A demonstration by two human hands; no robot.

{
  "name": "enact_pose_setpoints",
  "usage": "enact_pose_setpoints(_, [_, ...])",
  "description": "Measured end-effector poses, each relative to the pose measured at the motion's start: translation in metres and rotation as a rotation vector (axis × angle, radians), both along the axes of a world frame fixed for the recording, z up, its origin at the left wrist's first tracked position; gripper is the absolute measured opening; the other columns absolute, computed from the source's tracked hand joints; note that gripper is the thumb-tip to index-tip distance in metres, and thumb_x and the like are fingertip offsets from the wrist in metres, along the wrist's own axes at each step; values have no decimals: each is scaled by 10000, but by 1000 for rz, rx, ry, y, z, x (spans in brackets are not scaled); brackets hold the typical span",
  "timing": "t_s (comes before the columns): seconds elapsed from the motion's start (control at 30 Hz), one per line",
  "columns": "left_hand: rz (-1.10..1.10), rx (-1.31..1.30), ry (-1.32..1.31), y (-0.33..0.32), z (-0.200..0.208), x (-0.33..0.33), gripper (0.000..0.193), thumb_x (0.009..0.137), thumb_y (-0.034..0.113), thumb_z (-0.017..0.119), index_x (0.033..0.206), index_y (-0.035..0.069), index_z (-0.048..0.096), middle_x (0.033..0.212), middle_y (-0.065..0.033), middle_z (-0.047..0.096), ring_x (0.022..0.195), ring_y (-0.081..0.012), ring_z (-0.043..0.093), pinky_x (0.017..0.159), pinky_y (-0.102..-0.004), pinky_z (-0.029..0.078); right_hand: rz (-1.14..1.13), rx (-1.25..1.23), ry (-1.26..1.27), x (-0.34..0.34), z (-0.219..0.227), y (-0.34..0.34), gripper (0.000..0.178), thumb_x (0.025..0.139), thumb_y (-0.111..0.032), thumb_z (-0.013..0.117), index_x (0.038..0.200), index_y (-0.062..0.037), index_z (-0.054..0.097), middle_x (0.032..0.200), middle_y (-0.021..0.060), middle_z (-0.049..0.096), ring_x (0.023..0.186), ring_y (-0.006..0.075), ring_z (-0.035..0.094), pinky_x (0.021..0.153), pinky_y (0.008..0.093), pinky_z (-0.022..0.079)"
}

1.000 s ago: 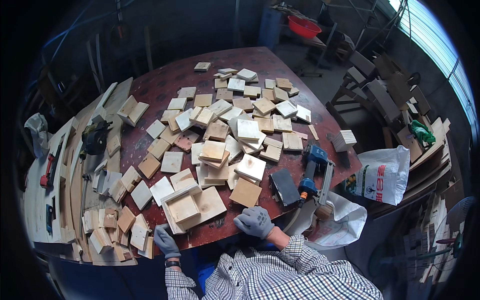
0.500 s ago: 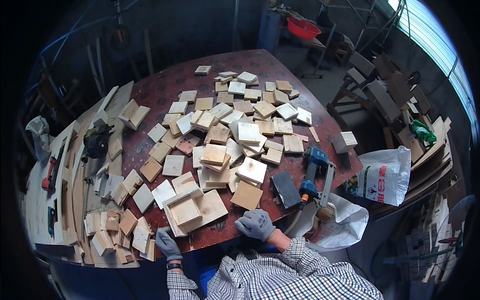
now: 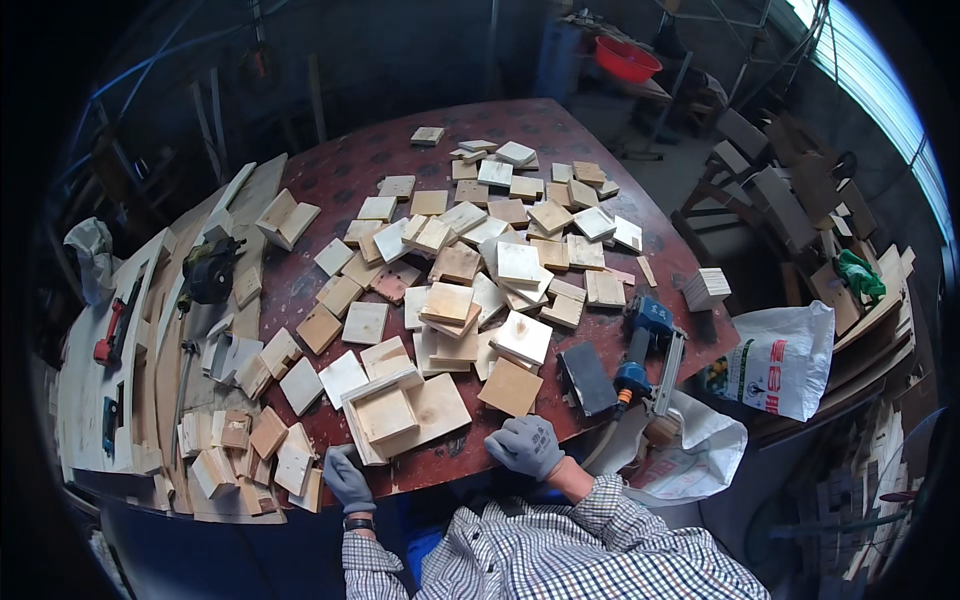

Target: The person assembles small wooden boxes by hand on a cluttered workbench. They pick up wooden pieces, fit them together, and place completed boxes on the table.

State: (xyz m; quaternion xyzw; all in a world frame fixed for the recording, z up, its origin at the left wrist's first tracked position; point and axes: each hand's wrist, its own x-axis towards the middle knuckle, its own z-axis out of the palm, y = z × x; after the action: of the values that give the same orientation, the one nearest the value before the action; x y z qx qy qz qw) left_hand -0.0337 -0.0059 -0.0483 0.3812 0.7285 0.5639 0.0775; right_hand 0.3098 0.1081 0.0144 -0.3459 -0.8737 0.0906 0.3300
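Observation:
Both hands wear grey gloves and rest at the near edge of the red table. My left hand (image 3: 348,480) is loosely curled at the edge, just below the left corner of a wooden box-like piece (image 3: 405,412), with no object visible in it. Further right, my right hand (image 3: 526,447) lies closed like a fist, and nothing shows in its fingers. Just beyond it is a square tan wood block (image 3: 511,387). A dark grey rectangular block (image 3: 588,379) and a blue nail gun (image 3: 648,345) with an air hose lie to its right.
Many loose wood blocks (image 3: 518,264) are heaped across the red table (image 3: 300,370). Boards at the left carry a black tool (image 3: 212,270) and a red tool (image 3: 115,335). White sacks (image 3: 775,360) stand off the right edge, near stacked wood. A red basin (image 3: 627,60) sits far back.
The whole scene has shifted slightly to the right in the picture. Against the table, both hands and the wood pieces keep nearly the same places.

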Motion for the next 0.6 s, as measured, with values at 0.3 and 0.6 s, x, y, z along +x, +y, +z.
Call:
enact_pose_setpoints(0.3, [21, -34, 26, 1, 12, 5, 524, 1149, 356, 403, 933, -31, 683, 869, -147, 735, 809, -257, 681, 785, -389, 521, 31, -89, -54, 0, 12, 1, 524, 860, -409, 795, 1298, -142, 690, 1221, 70, 673, 1191, 301, 589, 1000, 452, 427])
enact_pose_setpoints(0.6, [-2, 0, -19, -1, 24, 10, 562, 1151, 388, 388, 898, -23, 675, 819, -113, 701, 757, -209, 639, 720, -356, 485, 78, -76, 134, 3, 5, 7, 191, 821, -252, 834, 960, -134, 778, 913, 29, 734, 917, 241, 703, 816, 383, 527])
